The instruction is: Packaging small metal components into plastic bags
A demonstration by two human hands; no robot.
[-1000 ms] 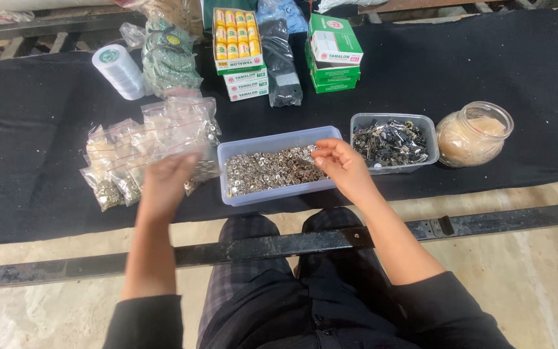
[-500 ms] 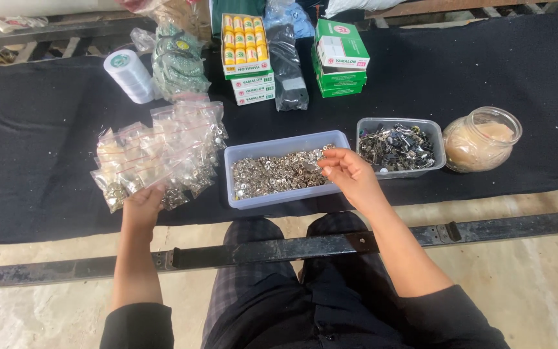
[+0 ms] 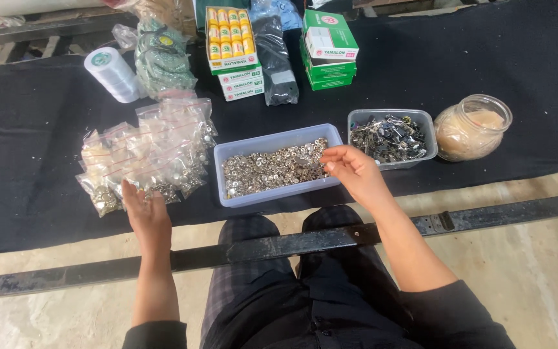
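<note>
Small silver metal fasteners (image 3: 272, 169), loose in a pale blue tray (image 3: 227, 154) near centre on the black cloth (image 3: 20, 129): likely hard, light, slippery, best pinched singly as the right hand (image 3: 354, 173) pinches now; left hand (image 3: 144, 214) spread flat by the clear packets (image 3: 146, 152).

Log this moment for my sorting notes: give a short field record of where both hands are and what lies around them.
left hand: flat, fingers spread, at the near edge of the small clear bags
right hand: fingers pinched over the pale blue tray of small silver metal pieces; what it holds cannot be seen
right of tray: grey tub of dark clips, glass jar
behind: white spool, green boxes
surface: black cloth
</note>
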